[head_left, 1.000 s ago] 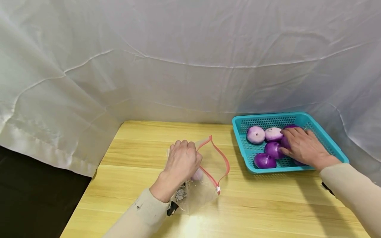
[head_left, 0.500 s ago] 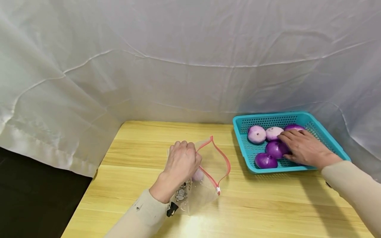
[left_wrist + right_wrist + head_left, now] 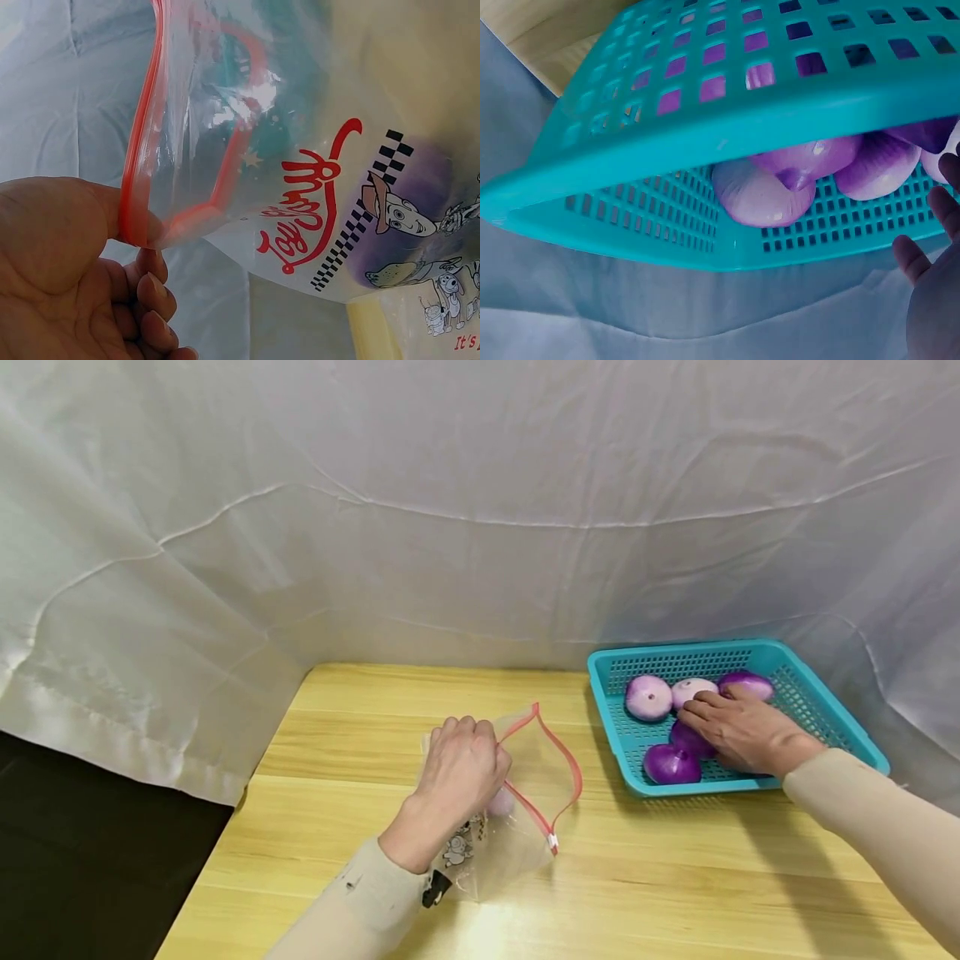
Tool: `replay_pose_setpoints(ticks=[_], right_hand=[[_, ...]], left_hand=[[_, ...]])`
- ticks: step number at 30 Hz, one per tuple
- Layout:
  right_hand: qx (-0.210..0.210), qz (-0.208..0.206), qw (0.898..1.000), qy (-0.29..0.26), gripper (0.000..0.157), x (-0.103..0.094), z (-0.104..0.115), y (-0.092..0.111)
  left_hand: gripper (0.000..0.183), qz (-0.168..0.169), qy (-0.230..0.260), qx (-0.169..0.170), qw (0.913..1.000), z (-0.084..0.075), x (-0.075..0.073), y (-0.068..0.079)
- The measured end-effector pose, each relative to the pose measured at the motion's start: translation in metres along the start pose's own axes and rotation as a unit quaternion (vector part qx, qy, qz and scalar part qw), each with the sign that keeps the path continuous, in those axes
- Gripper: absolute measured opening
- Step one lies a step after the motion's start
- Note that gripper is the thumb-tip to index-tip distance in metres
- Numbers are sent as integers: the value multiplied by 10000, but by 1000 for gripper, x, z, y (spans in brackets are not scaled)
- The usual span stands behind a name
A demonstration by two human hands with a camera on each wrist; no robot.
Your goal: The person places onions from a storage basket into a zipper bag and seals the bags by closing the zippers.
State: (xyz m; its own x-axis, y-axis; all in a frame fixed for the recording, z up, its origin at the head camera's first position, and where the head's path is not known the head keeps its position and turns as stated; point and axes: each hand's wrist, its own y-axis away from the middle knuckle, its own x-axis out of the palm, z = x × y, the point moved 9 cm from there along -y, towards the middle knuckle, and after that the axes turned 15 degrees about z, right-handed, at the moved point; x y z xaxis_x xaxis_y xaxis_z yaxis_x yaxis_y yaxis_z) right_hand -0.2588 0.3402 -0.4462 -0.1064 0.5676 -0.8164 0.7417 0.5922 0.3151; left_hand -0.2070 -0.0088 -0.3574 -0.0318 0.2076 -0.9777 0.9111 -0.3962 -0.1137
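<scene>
My left hand pinches the red-edged mouth of a clear zip bag between thumb and fingers. The bag's mouth gapes open to the right, and cartoon prints show on its side in the left wrist view. Inside it lies a purple onion, seen through the plastic. Over a turquoise basket, my right hand reaches down onto a purple onion, partly covering it. Its fingers look loosely bent in the right wrist view, where no onion is seen gripped. Several other onions lie around it in the basket.
A wooden table carries the bag and the basket, which stands at its right side. Pale cloth hangs behind and to the left. A dark area lies beyond the table's left edge.
My right hand has shifted left and slightly toward me among the onions, uncovering the dark purple onion at the back. The left hand and bag have stayed nearly still.
</scene>
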Motion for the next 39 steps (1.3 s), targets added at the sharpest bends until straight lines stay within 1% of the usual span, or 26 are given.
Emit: replay_pose_setpoints(ticks=[5, 9, 11, 14, 20, 23, 28, 32, 37, 39], right_hand=[[-21, 35, 9999, 95, 69, 5, 2, -4], [-13, -32, 9999, 113, 64, 7, 1, -6], [14, -49, 9999, 117, 63, 7, 0, -7], [51, -73, 9999, 83, 67, 8, -1, -9], [124, -305, 9990, -316, 77, 10, -4, -12], [169, -397, 9981, -448, 81, 12, -5, -12], [268, -464, 9973, -502, 91, 13, -7, -13], [390, -502, 9964, -568, 94, 14, -8, -15], [569, -679, 9940, -644, 99, 14, -11, -15], [616, -689, 9935, -660, 101, 15, -12, -16]], left_hand=[[23, 103, 1, -24, 9999, 1, 3, 0], [24, 96, -24, -8, 10000, 1, 3, 0], [24, 74, -33, -2, 10000, 1, 3, 0], [25, 40, -20, 24, 10000, 1, 3, 1], [25, -36, 12, 96, 9999, -2, 3, 2], [25, 7, 17, 71, 10000, -1, 4, 2], [24, 127, 31, 26, 9999, 0, 6, 1], [24, 180, 72, 11, 9998, 1, 7, 0], [24, 212, 106, 20, 9997, 1, 8, -1], [24, 218, 108, 26, 9997, 1, 8, -1]])
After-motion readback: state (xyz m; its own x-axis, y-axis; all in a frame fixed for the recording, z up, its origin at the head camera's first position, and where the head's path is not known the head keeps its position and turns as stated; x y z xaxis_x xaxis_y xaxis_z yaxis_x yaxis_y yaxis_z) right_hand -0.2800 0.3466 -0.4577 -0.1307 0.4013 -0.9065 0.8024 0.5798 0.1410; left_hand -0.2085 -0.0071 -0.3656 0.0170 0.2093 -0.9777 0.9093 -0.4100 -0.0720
